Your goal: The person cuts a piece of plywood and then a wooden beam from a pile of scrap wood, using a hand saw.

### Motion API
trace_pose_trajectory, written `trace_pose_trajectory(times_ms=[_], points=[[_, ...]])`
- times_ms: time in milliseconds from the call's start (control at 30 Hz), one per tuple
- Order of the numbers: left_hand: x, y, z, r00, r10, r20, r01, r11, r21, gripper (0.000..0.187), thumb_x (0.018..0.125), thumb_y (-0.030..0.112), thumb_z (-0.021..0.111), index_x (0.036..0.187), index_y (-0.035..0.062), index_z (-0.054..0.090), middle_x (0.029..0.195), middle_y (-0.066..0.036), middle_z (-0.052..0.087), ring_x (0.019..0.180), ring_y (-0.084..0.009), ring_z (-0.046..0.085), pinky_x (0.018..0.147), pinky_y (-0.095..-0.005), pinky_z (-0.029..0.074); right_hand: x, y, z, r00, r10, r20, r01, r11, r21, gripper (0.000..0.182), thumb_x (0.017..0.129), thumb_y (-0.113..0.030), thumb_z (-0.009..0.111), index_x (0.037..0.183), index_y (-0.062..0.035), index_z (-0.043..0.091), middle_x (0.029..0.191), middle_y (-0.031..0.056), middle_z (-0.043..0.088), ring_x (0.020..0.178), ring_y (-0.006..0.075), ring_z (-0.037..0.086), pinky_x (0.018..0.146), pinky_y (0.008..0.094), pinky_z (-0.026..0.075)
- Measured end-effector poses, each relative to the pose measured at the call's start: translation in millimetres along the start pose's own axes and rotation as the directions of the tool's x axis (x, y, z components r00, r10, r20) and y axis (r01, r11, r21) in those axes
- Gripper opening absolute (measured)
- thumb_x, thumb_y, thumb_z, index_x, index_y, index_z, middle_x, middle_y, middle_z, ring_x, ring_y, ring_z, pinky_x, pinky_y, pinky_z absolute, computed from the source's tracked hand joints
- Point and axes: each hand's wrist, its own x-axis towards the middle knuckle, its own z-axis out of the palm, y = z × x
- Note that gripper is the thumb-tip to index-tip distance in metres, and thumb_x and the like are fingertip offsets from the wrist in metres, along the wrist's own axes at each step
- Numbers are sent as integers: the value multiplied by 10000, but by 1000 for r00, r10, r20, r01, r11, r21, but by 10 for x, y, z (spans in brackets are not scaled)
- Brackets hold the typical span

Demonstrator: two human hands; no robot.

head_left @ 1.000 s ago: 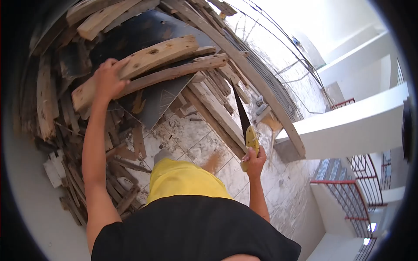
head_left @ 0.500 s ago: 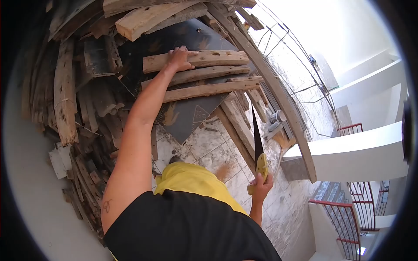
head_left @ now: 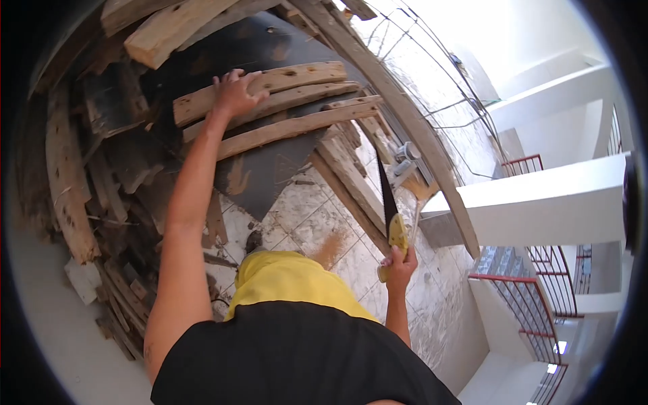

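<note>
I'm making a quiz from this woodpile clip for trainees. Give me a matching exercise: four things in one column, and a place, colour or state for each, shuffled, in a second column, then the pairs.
Things:
1. left hand
2. handsaw
3. sawdust patch
4. railing

Descriptions:
A. red bars at the lower right, beside the stairs
B. pale brown, on the tiled floor
C. resting on the top plank of the pile
D. gripped by its yellow handle in the right hand, dark blade pointing up

Pairs: 1-C, 2-D, 3-B, 4-A
</note>
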Motion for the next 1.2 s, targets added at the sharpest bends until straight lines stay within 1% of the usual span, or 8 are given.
trace_pose_trajectory(times_ms=[300, 500, 633, 833, 1000, 1067, 1133, 1200], points=[[-131, 109, -175, 969, 65, 238, -85, 994, 75, 675, 731, 493, 784, 1367, 404, 576, 1577, -165, 321, 1486, -374, 216, 1168, -673, 98, -63, 71, 106, 998, 12, 63, -14, 999, 33, 113, 940, -62, 594, 1014, 24, 589, 641, 19, 534, 507, 89, 502, 532, 276, 503], [-459, 195, 87, 996, 87, 14, -88, 991, 104, 606, 775, 415, 777, 1352, 401, 589, 1589, -101, 310, 1497, -330, 203, 1153, -707, 86, -156, 52, 74, 998, 16, 62, -17, 1000, 23, 91, 947, -61, 574, 994, 16, 562, 628, 14, 510, 503, 90, 496, 507, 274, 493], [-474, 194, -12, 987, 94, 130, -111, 986, 125, 591, 812, 372, 758, 1373, 382, 574, 1608, -76, 279, 1514, -342, 147, 1160, -701, 90, -78, 109, 1, 998, -6, 61, 4, 999, 39, 87, 956, -90, 558, 991, -9, 561, 612, 11, 472, 489, 96, 480, 503, 281, 478], [-458, 137, 99, 983, 136, 124, -145, 987, 68, 559, 837, 268, 730, 1375, 219, 588, 1576, -44, 345, 1496, -314, 213, 1158, -718, 56, -16, -63, 44, 996, -33, 80, 30, 999, 41, 77, 958, -97, 562, 947, -23, 540, 613, 10, 471, 493, 92, 474, 499, 281, 469], [-452, 68, 205, 984, 180, 19, -177, 980, -92, 529, 770, 60, 662, 1295, 87, 600, 1509, -84, 444, 1464, -288, 299, 1172, -684, 103, 12, 130, -15, 1000, -21, 10, 20, 996, 84, 88, 958, -105, 574, 949, -24, 540, 613, 8, 467, 495, 89, 476, 498, 276, 469], [-297, -181, 587, 953, 274, -127, -301, 844, -443, 568, 725, 18, 640, 1288, 65, 582, 1474, -122, 474, 1442, -285, 343, 1164, -672, 158, -11, 180, -86, 1000, 19, 19, -19, 1000, 22, 92, 951, -97, 592, 965, -14, 556, 618, 9, 485, 499, 86, 484, 504, 275, 478], [-271, -168, 542, 948, 303, -99, -318, 891, -323, 579, 718, 66, 664, 1294, 90, 602, 1493, -158, 446, 1429, -303, 363, 1184, -621, 175, -50, 164, -77, 999, 36, -40, -35, 999, 39, 95, 947, -91, 599, 975, -8, 565, 622, 8, 496, 501, 85, 487, 508, 276, 482], [-434, 349, 109, 980, 183, -81, -184, 983, 1, 565, 765, 157, 713, 1315, 121, 591, 1436, -149, 500, 1371, -312, 436, 1175, -581, 218, -71, 154, -60, 996, 65, -62, -61, 996, 63, 100, 943, -86, 607, 986, -2, 574, 626, 8, 507, 503, 83, 491, 513, 276, 487]])
